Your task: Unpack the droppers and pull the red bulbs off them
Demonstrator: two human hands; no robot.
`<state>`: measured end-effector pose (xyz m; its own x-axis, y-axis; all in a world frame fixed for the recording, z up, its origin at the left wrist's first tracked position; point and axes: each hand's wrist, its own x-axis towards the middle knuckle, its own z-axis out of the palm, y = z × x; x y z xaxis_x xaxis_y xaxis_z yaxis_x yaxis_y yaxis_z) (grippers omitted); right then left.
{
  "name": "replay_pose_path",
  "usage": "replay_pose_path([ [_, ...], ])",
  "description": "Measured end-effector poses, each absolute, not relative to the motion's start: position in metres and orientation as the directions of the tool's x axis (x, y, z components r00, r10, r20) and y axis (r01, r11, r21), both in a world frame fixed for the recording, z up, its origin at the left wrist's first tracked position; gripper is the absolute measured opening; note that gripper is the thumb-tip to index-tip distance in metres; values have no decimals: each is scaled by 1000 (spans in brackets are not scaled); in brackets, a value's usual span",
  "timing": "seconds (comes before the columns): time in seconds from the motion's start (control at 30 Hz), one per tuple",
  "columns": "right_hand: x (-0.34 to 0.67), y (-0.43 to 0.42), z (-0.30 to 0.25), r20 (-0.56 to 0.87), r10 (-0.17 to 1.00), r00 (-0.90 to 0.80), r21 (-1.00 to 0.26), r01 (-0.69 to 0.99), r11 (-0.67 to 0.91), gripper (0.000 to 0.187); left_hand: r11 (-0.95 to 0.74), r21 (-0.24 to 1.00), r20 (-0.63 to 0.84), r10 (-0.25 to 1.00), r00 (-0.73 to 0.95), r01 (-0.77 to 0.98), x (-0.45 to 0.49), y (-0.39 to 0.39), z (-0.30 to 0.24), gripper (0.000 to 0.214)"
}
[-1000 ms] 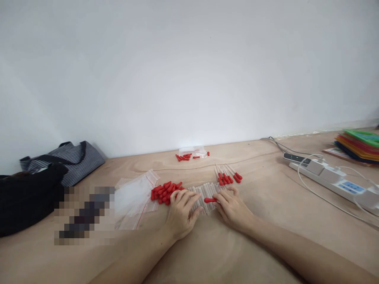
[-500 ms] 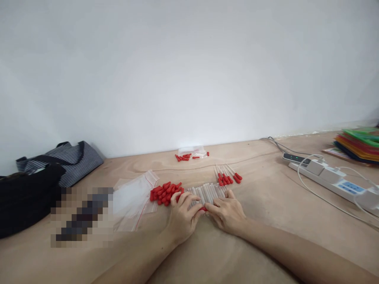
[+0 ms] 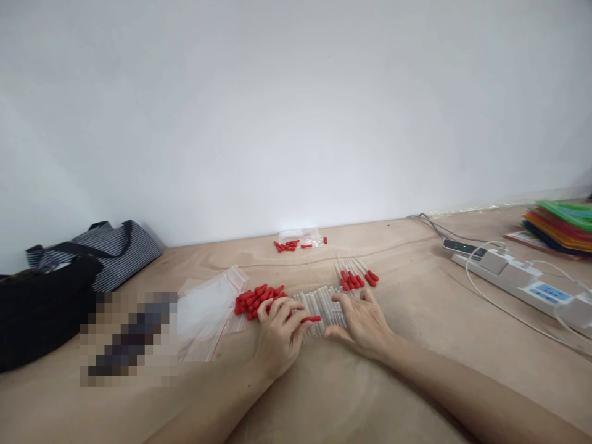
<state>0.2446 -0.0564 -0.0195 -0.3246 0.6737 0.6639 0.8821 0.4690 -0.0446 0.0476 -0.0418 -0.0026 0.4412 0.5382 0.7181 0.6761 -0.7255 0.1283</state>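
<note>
A red rubber dropper bulb (image 3: 313, 319) is pinched between the thumb and fingers of my left hand (image 3: 280, 336), its narrow end pointing right. My right hand (image 3: 365, 324) has its thumb and index finger apart, over the right side of a row of clear glass dropper tubes (image 3: 319, 302). Whether its fingertips touch a tube, I cannot tell. Beside my left hand lies a pile of red bulbs (image 3: 254, 300), partly covered by the fingers. Beyond my right hand rest several droppers (image 3: 354, 280) with red bulbs fitted on their tubes, tips pointing away.
Clear zip bags (image 3: 203, 314) lie left of the pile. Near the wall are more red bulbs (image 3: 287, 246) and a small bag (image 3: 298, 234). A power strip (image 3: 518, 277) with cables and coloured folders (image 3: 559, 225) sit right; a striped bag (image 3: 124, 253) stands left.
My right hand has come away from the red bulb, its thumb and finger spreading apart. My left hand still holds the bulb, which now shows more clearly.
</note>
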Motion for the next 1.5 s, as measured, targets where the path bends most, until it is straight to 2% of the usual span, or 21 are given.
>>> replay_pose_path([
  [0.07,253,-53,-19,641,691,-333,-73,870,487,26,-665,141,726,573,380,734,40,-37,-1,13],
  [0.13,262,-49,-18,628,699,-343,-80,865,496,23,-570,157,733,614,291,807,30,-30,3,13],
  [0.3,273,-39,-18,571,741,-354,-14,898,440,46,-203,286,680,732,-49,937,-2,-16,12,17],
  [0.37,271,-35,-17,496,807,-319,36,937,348,45,-97,343,622,769,-149,934,-12,-12,13,19],
  [0.47,265,-33,-15,417,880,-226,74,974,216,42,-10,390,541,812,-220,921,-18,-7,12,21],
  [0.53,262,-32,-16,381,901,-210,66,978,200,46,12,388,502,836,-222,922,-18,-5,11,22],
  [0.63,260,-33,-21,356,909,-216,-16,971,237,54,31,386,457,862,-220,922,-16,-4,10,24],
  [0.77,261,-32,-31,426,878,-217,-163,937,310,35,25,398,441,871,-215,917,-15,-4,9,25],
  [0.87,261,-31,-36,499,839,-217,-216,906,363,26,14,395,443,873,-203,919,-15,-6,10,27],
  [1.03,256,-32,-39,574,770,-279,-228,848,478,26,-8,363,482,857,-180,932,-15,-9,10,27],
  [1.27,246,-43,-34,594,740,-316,-229,815,532,21,-141,170,711,703,-22,975,-9,-15,2,28],
  [1.4,249,-46,-24,639,724,-260,-144,884,444,25,-242,58,799,593,100,969,-6,-19,0,25],
  [1.5,262,-38,-19,660,738,-140,-145,940,309,24,-343,25,820,545,177,939,-2,-23,1,20],
])
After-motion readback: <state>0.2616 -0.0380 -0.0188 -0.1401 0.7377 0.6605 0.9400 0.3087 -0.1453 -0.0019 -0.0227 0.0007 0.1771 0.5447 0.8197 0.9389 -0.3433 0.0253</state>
